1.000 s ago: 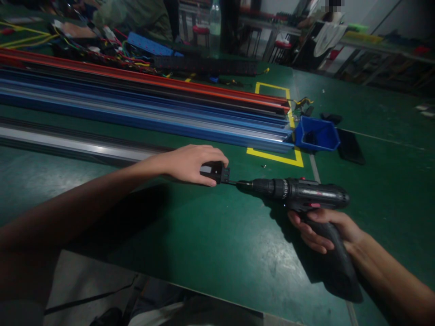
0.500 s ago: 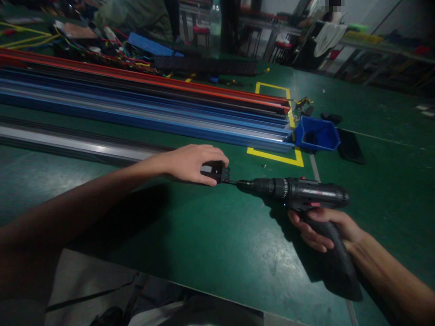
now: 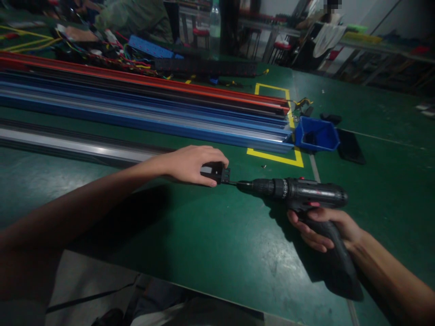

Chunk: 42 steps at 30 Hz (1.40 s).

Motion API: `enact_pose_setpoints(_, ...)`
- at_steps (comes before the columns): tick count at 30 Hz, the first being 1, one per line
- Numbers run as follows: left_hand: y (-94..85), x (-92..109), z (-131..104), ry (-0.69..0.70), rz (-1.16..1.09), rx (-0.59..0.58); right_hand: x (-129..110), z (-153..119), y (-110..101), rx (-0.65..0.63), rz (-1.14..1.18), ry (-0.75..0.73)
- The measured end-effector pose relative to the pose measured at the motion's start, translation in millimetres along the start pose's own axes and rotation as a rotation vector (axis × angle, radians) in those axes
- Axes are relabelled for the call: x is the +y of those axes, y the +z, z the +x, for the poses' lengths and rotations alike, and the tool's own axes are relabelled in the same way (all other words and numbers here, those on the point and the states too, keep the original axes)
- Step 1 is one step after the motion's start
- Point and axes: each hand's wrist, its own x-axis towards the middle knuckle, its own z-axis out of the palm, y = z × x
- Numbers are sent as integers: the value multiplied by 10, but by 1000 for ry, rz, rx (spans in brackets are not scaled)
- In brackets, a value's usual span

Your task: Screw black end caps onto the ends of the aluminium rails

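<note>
My left hand [image 3: 190, 165] is closed around the end of a long dark rail with a silver face [image 3: 84, 147], which lies along the green table. A small black end piece [image 3: 225, 175] sits at the rail's tip, between my thumb and fingers. My right hand [image 3: 322, 228] grips a black cordless drill [image 3: 299, 192] by its handle, index finger near the trigger. The drill lies level, pointing left, and its thin bit [image 3: 234, 183] meets the lower part of the end piece. Whether a screw is under the bit's tip I cannot tell.
Blue rails [image 3: 204, 127] and an orange rail [image 3: 136, 74] lie behind my left hand. A blue bin [image 3: 317, 134] stands at their right end, beside a dark flat object [image 3: 351, 146]. A tiny screw [image 3: 264, 166] lies on the table [image 3: 210, 244]. Wires and a bottle [image 3: 215, 29] are farther back.
Both hands, the drill and the rail hold nearly the same place. At the far upper left, another person's hand and arm have shifted slightly.
</note>
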Motion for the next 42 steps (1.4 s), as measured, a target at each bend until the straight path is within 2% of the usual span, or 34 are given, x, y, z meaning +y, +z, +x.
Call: enact_pose_setpoints(42,-15,30,-2,-9,4,2,-5,5,-4,-11,-3,2)
